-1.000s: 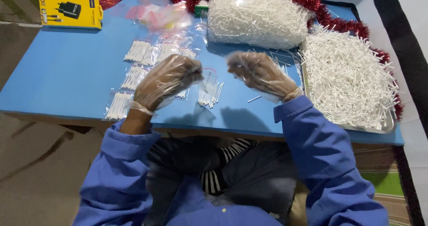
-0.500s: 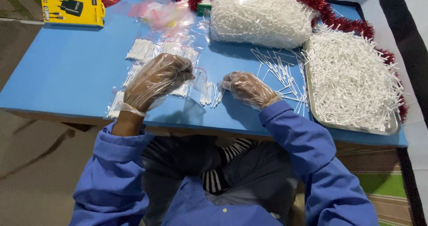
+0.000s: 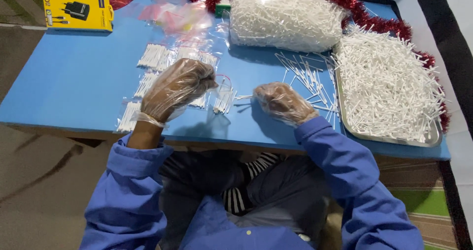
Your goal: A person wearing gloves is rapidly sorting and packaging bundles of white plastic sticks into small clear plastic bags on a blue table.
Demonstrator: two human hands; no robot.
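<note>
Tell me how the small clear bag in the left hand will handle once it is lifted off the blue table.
The small clear bag looks like thin film, so it will probably sag and fold rather than hold shape. The swabs sticking out of it look light, so little weight. Its mouth seems open, so tilting it may spill them. Both the left hand and the bag are glossy plastic, so it may slip.

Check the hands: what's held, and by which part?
Left hand pinches a small clear bag of cotton swabs at its top edge. Right hand rests on the blue table; any hold can't be told.
</note>
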